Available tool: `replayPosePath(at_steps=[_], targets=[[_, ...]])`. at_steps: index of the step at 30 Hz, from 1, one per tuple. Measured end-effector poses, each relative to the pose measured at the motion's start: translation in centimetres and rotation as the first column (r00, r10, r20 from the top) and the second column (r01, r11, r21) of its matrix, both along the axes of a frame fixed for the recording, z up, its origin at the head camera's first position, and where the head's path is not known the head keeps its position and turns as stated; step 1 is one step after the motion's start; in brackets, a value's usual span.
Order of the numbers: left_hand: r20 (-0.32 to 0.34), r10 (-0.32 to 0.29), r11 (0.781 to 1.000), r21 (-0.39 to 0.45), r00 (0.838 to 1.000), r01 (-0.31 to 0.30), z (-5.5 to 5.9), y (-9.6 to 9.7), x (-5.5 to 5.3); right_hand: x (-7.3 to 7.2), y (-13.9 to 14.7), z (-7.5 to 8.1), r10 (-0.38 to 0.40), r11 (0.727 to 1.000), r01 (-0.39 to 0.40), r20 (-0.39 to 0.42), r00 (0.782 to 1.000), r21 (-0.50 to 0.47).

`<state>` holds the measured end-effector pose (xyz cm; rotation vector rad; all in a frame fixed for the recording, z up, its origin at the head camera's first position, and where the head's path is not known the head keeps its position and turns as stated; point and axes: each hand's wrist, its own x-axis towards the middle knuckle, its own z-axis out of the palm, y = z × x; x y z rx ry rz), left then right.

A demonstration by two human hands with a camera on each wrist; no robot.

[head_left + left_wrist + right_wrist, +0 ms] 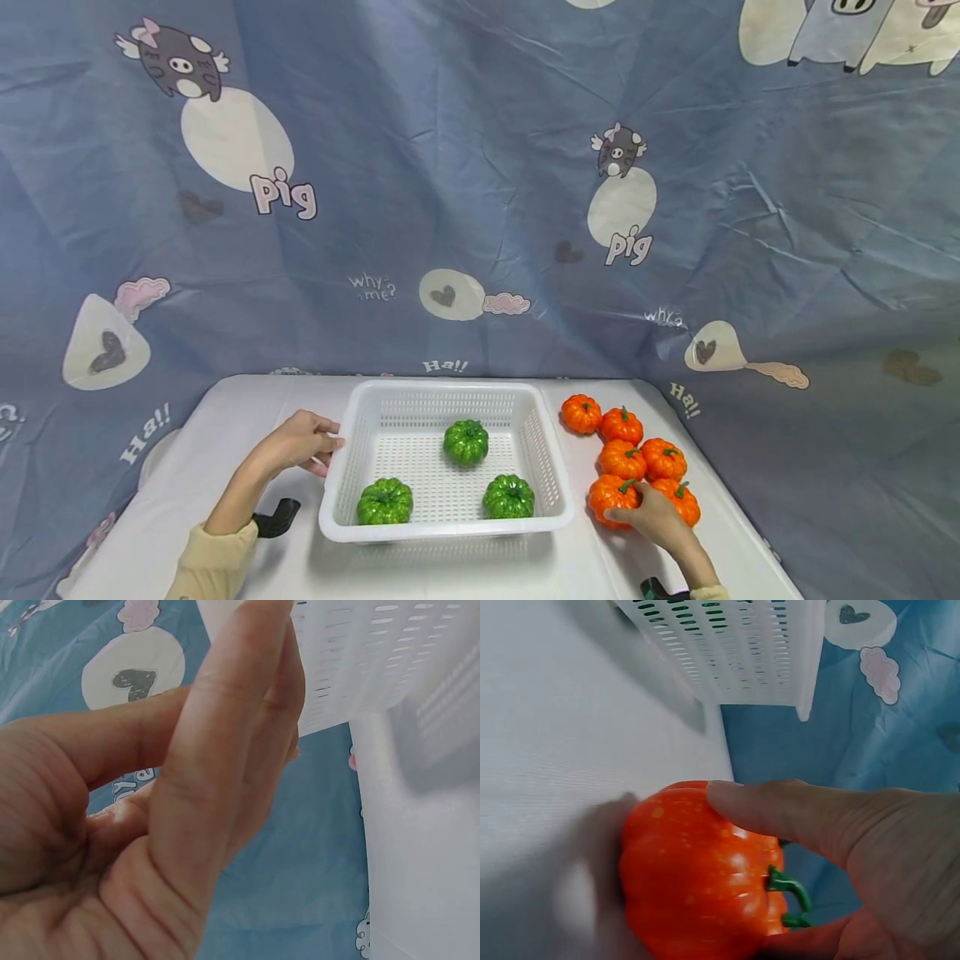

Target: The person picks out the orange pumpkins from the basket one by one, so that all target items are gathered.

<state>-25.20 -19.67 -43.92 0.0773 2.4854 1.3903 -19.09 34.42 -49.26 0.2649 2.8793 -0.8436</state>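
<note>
A white plastic basket [450,527] with slotted walls stands mid-table, holding green pumpkins [466,442] set apart from one another. At its left side my left hand [303,442] touches the rim with fairly straight fingertips; the left wrist view shows these fingers [217,727] against the basket's outer wall [352,660]. To the right of the basket, my right hand [658,518] grips the nearest orange pumpkin [611,497] between thumb and fingers. Close up, the thumb [757,810] lies on the side of that orange pumpkin [690,877], and its green stem shows.
Several other orange pumpkins [621,426] sit clustered behind and beside the right hand. The white tabletop [420,575] ends at a blue patterned cloth [465,208] hanging behind and at the sides. Black straps [277,517] are on both wrists.
</note>
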Motion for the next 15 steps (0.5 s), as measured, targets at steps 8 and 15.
replayPosePath(at_steps=[8,15], targets=[[-0.028,-0.024,0.999,-0.038,0.999,0.023,0.6,0.0,0.6,0.7,-0.2,2.9,0.029,0.999,-0.028,-0.064,0.998,0.019],[-0.265,-0.005,0.943,-0.323,0.964,-0.084,4.0,1.8,2.9,0.8,-3.1,7.0,0.124,0.991,-0.133,-0.209,0.970,-0.027]])
